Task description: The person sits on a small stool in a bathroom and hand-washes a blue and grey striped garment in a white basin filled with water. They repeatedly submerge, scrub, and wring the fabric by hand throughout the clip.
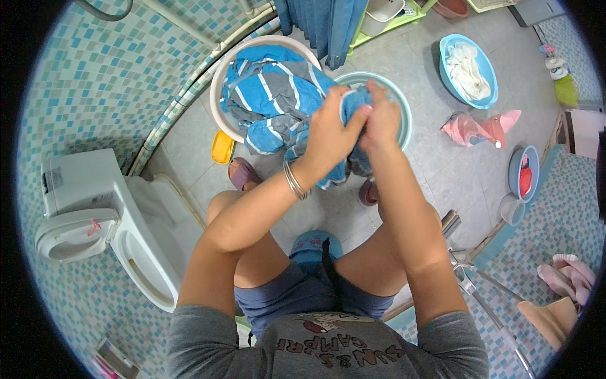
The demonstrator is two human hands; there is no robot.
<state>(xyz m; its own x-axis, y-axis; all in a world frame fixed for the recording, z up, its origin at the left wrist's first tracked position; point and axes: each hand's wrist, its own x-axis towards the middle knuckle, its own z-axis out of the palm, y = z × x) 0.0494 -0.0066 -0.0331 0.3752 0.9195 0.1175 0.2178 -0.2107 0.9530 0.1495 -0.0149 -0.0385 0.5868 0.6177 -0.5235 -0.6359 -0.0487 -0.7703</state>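
A large blue and grey cloth [271, 88] with white stripes spills out of a pale round basin [215, 104] on the floor. Its bunched end is gripped in both my hands, raised between that basin and a light green one [406, 107]. My left hand [330, 132], with bangles at the wrist, closes on the bunch from the left. Opposite it, my right hand [383, 123] is closed round the same bunch, over the green basin. Part of the cloth hangs below my hands. What lies inside the green basin is mostly hidden.
A yellow dish [222, 147] sits by my left foot. On the right are a blue basin of white cloth [467, 69], a crumpled pink bag [481, 129] and a smaller blue basin [533, 174]. A toilet [142, 265] stands left, a green rack [391, 28] ahead.
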